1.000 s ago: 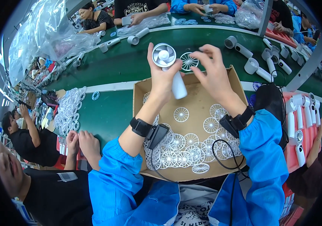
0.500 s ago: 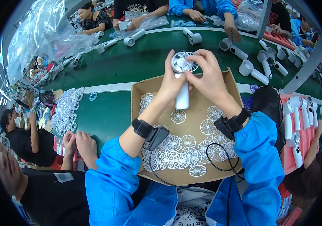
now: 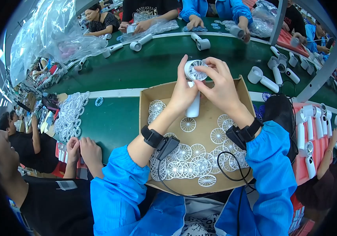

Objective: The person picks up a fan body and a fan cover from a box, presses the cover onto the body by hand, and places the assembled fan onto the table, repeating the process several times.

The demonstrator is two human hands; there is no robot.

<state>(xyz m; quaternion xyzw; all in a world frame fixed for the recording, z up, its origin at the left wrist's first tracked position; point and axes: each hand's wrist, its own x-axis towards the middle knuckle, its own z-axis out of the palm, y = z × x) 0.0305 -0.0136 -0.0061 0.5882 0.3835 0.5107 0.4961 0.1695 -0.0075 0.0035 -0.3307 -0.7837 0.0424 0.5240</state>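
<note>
The left hand [image 3: 181, 94] and the right hand [image 3: 221, 88] meet over the far edge of the cardboard box [image 3: 204, 131], both working on one white handheld fan [image 3: 193, 104]. Its round head lies beyond that edge in the view, while the handle points back over the box toward the near edge, its long axis almost straight toward the wearer. The left fingers are closed around the left side of the head and neck.

The relation that matters is between the head and the spoked white grille [image 3: 198, 75]: the disc lies across the open face, which is turned upward and slightly to the right. The right hand is nearer that face; its index finger rests on the spokes, and its thumb sits at the lower rim, the two bent and a little apart. Whether the rim sits flush all round cannot be told. Loose grilles [image 3: 190, 170] gather along the box's near edge.
</note>
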